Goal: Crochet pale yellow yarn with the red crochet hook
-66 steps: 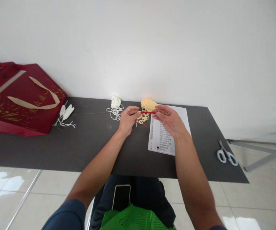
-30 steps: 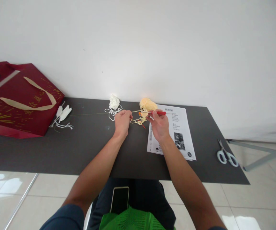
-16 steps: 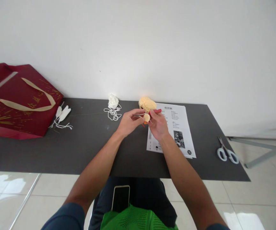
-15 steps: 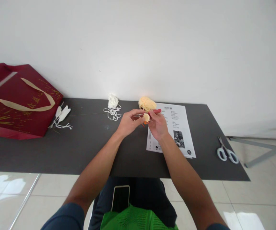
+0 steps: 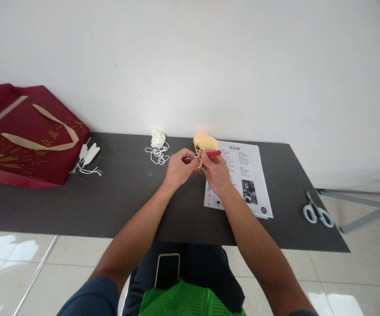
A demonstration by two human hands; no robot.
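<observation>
My right hand (image 5: 215, 174) grips a red-handled crochet hook (image 5: 211, 153), its metal tip pointing left. My left hand (image 5: 178, 167) is closed, pinching a small pale-yellow crocheted piece (image 5: 199, 163) and its strand right at the hook's tip. Both hands meet just above the dark table (image 5: 117, 197). Behind them, by the wall, lies a ball of pale-yellow yarn (image 5: 204, 141). A printed instruction sheet (image 5: 242, 175) is under and to the right of my right hand.
A tangle of white yarn (image 5: 158, 143) lies left of the yellow ball. Small white crocheted pieces (image 5: 89, 157) rest beside a dark red gift bag (image 5: 25, 136) at the far left. White-handled scissors (image 5: 317, 212) lie near the right edge. A phone (image 5: 168, 270) rests on my lap.
My hands, first apart with the strand stretched between them, have come together around the small yellow piece. The hook's tip now sits at my left fingers.
</observation>
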